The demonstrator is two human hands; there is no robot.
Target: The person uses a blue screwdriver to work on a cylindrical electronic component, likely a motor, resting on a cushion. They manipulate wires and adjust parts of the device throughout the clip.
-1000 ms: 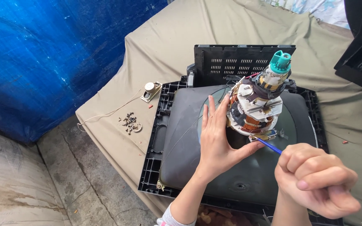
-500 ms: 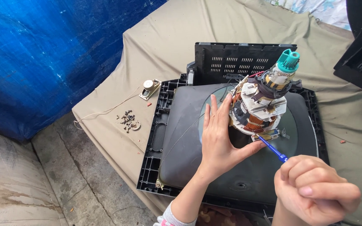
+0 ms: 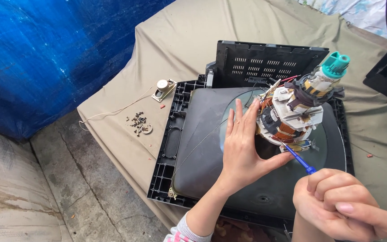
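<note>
Fingers of your left hand (image 3: 242, 150) stay spread flat against the coil yoke (image 3: 287, 118) on the grey picture tube's (image 3: 211, 148) neck, while your right hand (image 3: 346, 208), fisted around the blue screwdriver (image 3: 298, 159), has barely shifted, so the prying continues.
</note>
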